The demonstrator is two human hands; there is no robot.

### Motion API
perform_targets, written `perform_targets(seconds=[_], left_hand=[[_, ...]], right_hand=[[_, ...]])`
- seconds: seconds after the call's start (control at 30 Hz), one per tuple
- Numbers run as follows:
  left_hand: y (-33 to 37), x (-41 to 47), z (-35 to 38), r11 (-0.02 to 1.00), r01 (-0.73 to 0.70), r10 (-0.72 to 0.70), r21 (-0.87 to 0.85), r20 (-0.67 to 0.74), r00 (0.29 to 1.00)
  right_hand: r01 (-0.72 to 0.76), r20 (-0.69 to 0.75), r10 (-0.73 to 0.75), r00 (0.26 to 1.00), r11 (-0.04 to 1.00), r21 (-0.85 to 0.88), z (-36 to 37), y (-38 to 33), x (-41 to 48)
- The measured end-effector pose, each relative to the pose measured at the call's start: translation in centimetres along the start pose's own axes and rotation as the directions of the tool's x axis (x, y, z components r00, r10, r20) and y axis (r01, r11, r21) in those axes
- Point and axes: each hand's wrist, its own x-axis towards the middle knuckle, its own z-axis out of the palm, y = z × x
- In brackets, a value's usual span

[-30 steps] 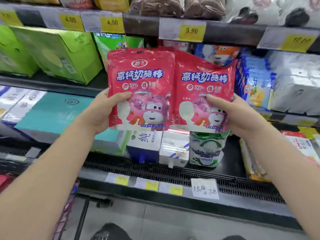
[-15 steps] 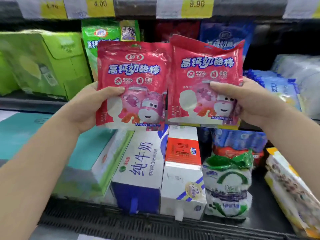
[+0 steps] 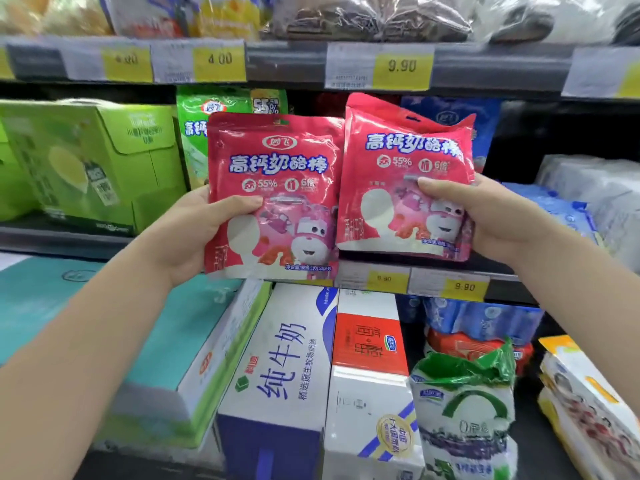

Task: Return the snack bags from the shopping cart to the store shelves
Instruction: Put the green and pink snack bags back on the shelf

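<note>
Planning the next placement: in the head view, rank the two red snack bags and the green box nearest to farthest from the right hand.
1. Right red snack bag, gripped by the right hand itself.
2. Left red snack bag, just beside it, in the left hand.
3. Green box, far left on the shelf.

Held upright side by side, edges meeting, before middle shelf (image 3: pixel 52 239): left red bag (image 3: pixel 273 174), right red bag (image 3: pixel 408 150), glossy, cartoon print.
</note>
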Motion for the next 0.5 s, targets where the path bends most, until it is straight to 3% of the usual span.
perform_targets(seconds=[0.33,0.5], left_hand=[[0.1,0.3,-0.9,0.999,-0.014,0.016,0.041,-0.043,0.999],[0.0,0.2,-1.8,0.998,-0.017,0.019,0.054,-0.031,0.999]], right_hand=[[-0.019,-0.037,0.017,0.999,0.998,-0.055,-0.9,1.1,4.5],[0.028,-0.133,-0.034,0.99,0.999,-0.042,0.1,2.3,8.9]])
